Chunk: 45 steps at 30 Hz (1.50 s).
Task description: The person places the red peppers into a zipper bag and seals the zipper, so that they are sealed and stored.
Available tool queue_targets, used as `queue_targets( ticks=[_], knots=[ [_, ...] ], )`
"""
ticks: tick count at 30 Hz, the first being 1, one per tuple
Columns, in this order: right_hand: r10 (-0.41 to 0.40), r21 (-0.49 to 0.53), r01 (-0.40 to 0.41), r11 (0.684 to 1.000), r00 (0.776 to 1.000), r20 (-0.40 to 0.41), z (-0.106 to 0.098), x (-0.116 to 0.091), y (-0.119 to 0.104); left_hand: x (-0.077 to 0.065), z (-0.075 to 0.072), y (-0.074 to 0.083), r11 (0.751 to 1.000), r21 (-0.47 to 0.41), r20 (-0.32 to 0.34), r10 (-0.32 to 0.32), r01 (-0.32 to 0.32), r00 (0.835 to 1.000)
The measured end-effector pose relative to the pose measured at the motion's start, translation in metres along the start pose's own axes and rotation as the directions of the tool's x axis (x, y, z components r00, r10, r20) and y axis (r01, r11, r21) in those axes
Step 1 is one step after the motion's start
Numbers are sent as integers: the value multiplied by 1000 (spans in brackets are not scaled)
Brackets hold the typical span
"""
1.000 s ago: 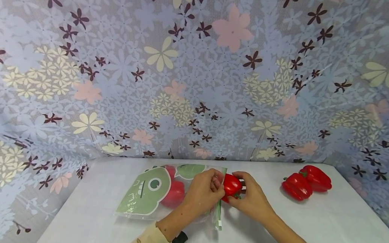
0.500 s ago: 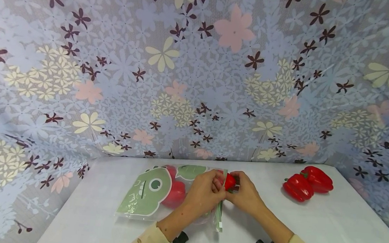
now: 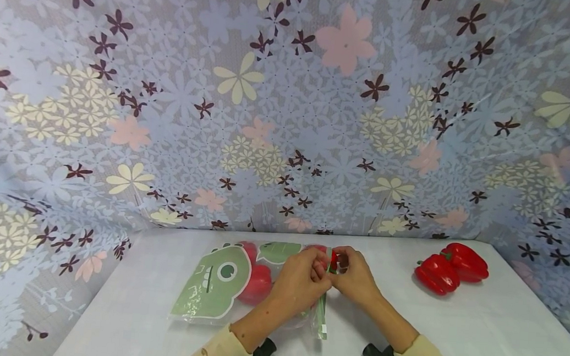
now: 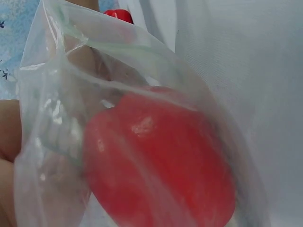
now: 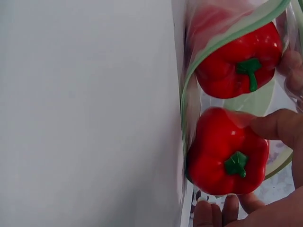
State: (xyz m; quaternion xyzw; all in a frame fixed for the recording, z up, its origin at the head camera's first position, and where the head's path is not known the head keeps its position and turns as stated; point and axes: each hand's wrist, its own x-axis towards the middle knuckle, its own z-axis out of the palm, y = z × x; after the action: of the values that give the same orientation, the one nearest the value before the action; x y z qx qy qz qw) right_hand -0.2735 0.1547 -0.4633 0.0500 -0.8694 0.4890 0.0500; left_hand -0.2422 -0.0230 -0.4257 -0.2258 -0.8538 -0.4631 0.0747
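A clear zip bag (image 3: 192,298) with a green cartoon print and a green-edged mouth lies on its side, holding several red bell peppers (image 3: 257,285). My left hand (image 3: 297,281) grips the bag at its mouth and keeps it apart. In my right hand (image 3: 357,279), thumb on one side and fingers on the other, is a red bell pepper (image 5: 225,153) with a green stem, partly inside the mouth. Beside it in the right wrist view, another bell pepper (image 5: 227,75) sits within the bag. The left wrist view has a bell pepper (image 4: 161,161) behind the film.
Two more red bell peppers, one nearer (image 3: 437,274) and one behind (image 3: 466,262), lie together at the right on the white table (image 3: 492,336). A flower-patterned cloth (image 3: 289,117) stands along the back and sides. Black wrist devices (image 3: 264,352) are at both forearms.
My right hand has moved left with the bell pepper, bringing it from outside the bag's edge into the mouth. The left hand has stayed about where it was.
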Motion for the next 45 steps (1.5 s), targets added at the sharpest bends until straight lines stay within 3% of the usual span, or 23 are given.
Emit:
queue_targets(
  ticks=[11,27,33,39,45],
  knots=[
    [86,148,-85,985,996,1,3,-3,-1,1,1,1,1000,12,7,7,-7,1000],
    [28,151,-37,988,998,59,9,-2,3,0,3,0,1000,9,16,-13,13,1000],
    [14,119,-22,993,998,64,1,-5,4,0,3,-1,1000,3,19,-14,14,1000],
    [-106,74,101,992,991,75,-21,-8,3,1,2,-1,1000,-5,24,-10,10,1000],
    [-284,-23,285,958,957,53,-49,-6,8,1,2,-1,1000,-22,28,-15,16,999]
  ],
)
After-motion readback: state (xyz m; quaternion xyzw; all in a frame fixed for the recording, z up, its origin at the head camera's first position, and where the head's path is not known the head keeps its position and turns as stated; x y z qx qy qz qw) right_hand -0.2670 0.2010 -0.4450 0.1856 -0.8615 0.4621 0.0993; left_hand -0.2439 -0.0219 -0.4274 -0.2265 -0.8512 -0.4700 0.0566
